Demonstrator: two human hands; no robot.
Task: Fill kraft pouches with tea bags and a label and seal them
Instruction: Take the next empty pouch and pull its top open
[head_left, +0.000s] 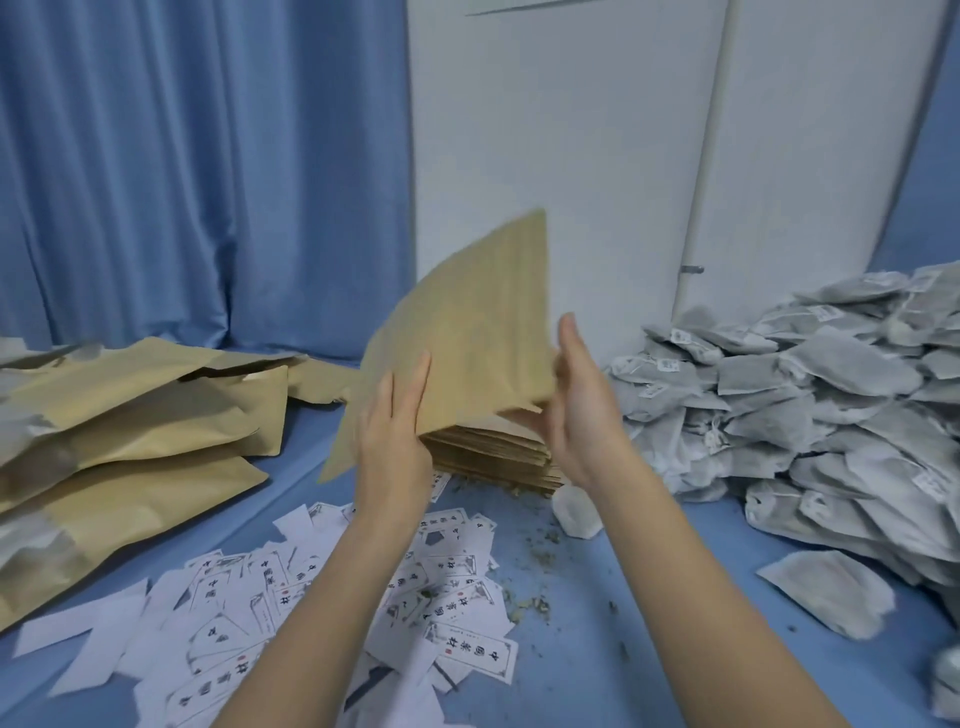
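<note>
Two hands on one kraft pouch, lifted off the pouch stack, likely for opening and filling: left hand flat against its face, right hand at its edge, grip unclear. Left of stack, several filled pouches; right, countless tea bags; in front, dozens of labels.

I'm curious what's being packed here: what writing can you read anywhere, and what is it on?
"中国茶" plus a fourth character I can't make out, read right to left: large print on the white paper labels.
Small print and the red stamp on those labels: too small to read.
Tags on the tea bags: too blurred to read.
Lifted kraft pouch: no print shows.
</note>
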